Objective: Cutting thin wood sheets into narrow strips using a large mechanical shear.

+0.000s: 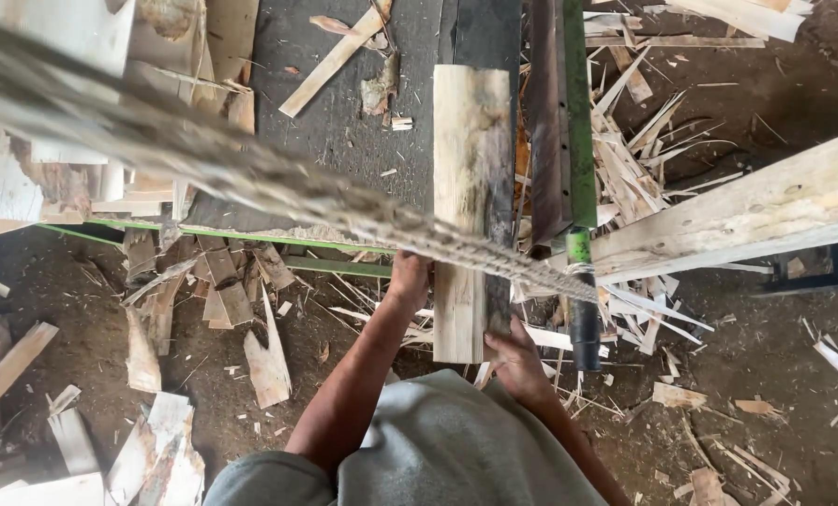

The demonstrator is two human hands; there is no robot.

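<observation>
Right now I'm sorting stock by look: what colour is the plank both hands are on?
Pale cream plank with grey-dark staining, best seen in the head view.

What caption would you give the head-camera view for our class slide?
Seen from above, a left hand and right hand steady a pale wooden plank on a dark workbench amid wood scraps.

A pale cream plank (471,187) streaked with grey stain lies on a charcoal-black table (344,112) edged by a bright green rail (578,112), above dark brown ground (766,375) littered with light tan wood scraps (267,365), beside a grey shirt (447,450).
</observation>
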